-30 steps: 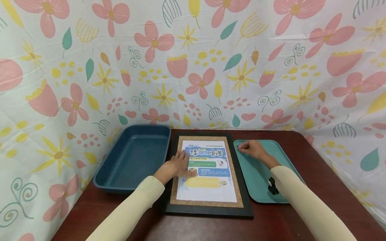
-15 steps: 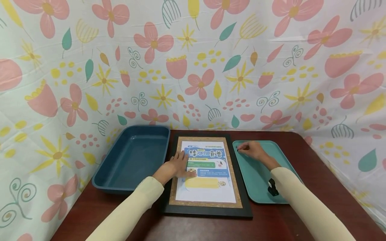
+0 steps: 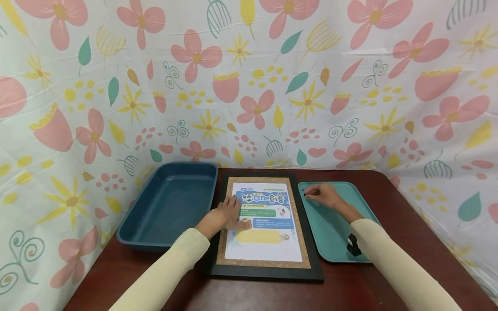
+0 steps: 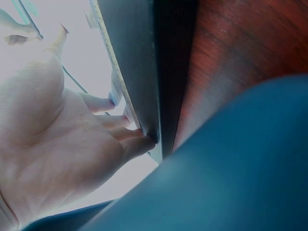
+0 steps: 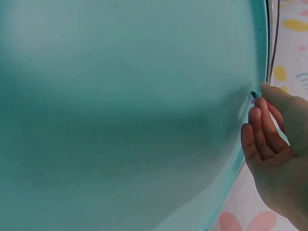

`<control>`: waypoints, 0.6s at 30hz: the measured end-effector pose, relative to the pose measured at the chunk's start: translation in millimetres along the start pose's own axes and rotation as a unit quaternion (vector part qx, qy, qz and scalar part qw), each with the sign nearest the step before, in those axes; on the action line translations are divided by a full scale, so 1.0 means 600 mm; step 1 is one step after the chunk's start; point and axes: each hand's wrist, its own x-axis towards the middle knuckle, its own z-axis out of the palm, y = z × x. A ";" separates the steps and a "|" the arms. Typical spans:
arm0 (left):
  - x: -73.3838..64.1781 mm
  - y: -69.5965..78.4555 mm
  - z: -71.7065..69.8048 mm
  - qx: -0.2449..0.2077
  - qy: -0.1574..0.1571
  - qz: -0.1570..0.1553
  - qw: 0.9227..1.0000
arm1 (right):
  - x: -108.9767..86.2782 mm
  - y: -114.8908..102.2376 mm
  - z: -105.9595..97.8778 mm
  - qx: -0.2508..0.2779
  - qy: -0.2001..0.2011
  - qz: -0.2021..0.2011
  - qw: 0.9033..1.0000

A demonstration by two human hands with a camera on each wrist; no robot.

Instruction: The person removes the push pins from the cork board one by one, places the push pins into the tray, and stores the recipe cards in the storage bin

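Fingers of the left hand (image 3: 223, 215) are laid out flat and relaxed on the printed sheet (image 3: 262, 224), which is kept pressed on the cork board (image 3: 264, 224) in its black frame, right at the sheet's left edge. Nothing's gripped there. Over in the teal tray (image 3: 334, 229), the right hand (image 3: 324, 195) is curled, and a tiny dark pin (image 5: 253, 95) is pinched at its fingertips near the tray's far left corner. A dark blue bin (image 3: 171, 203) is parked just left of the board on the table (image 3: 389, 207).
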 end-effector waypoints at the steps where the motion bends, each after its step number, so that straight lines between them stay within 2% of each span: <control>1: 0.000 0.000 0.000 0.000 0.000 -0.001 1.000 | 0.000 -0.002 0.001 -0.002 0.001 -0.003 1.000; 18: 0.000 0.003 0.004 0.001 0.000 -0.010 1.000 | -0.005 -0.051 0.015 0.020 -0.016 -0.032 0.999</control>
